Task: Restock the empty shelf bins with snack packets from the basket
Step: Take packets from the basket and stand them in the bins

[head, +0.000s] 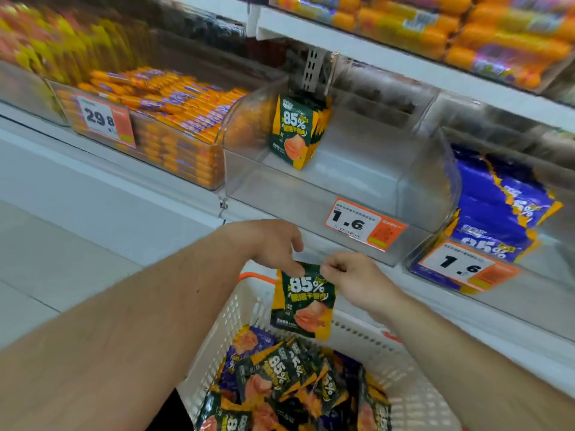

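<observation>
1. Left hand (273, 247) and right hand (354, 275) both pinch a green packet (303, 301) by its top edge, above the basket (249, 306).
2. Clear bin (311, 188) holds a few upright packets (298, 132); mostly unfilled.
3. Many basket packets remain.

Left hand (273, 244): forearm bare, reaching forward from lower left, fingers curled downward in a pinch. Right hand (351, 278): forearm bare, reaching from lower right, thumb and fingers pinched. Both hands nearly meeting, fingertips close together.
</observation>
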Motion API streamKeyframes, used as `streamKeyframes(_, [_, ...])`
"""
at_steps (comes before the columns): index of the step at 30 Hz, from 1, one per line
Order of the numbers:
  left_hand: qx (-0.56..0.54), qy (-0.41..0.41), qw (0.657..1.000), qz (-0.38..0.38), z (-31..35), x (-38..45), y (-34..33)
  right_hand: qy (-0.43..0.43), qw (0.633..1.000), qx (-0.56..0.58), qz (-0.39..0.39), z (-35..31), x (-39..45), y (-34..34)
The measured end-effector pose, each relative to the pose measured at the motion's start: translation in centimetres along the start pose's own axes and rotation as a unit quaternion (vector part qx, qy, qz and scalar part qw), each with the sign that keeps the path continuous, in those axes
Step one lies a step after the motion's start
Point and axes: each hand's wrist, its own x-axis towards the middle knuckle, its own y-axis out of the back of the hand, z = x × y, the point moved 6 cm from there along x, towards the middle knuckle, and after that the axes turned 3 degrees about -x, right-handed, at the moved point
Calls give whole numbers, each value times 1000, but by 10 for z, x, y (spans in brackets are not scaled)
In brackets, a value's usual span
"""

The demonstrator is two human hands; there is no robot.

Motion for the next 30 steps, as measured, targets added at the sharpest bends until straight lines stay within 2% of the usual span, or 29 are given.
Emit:
streamKeyframes(3, [-65, -40, 997, 12, 5, 0, 5, 22, 997, 69, 12, -24, -6, 25])
streamKeyframes(6, [-145, -63, 985, 63, 7, -7, 17, 27, 993, 110, 15, -39, -11, 38])
streamKeyframes(11, [-297, -84, 943, 128, 1, -20, 42, 43, 983, 177, -18, -56, -18, 45])
streamKeyframes(13, [-377, -112, 909, 135, 5, -25, 49, 48, 983, 175, -26, -63, -18, 48])
streamKeyframes(15, [-440, -127, 871, 177, 8, -32, 60, 38, 978, 205, -30, -72, -13, 53])
streamKeyframes(17, [-475, -101, 827, 283, 1, -37, 75, 19, 964, 263, -12, -82, -6, 64])
streamKeyframes(19, [-489, -74, 768, 407, -14, -44, 90, 15, 954, 300, 20, -98, 2, 81])
streamKeyframes(21, [-453, -46, 737, 499, -28, -50, 100, 16, 945, 323, 54, -112, 15, 99])
streamKeyframes(26, [-216, 10, 763, 609, -32, -52, 104, 11, 946, 303, 112, -130, 71, 115])
streamKeyframes(28, [-151, 43, 775, 612, -28, -48, 100, 6, 958, 251, 135, -134, 95, 112])
streamKeyframes(30, [-121, 73, 801, 581, -28, -42, 95, 1, 968, 204, 143, -137, 117, 103])
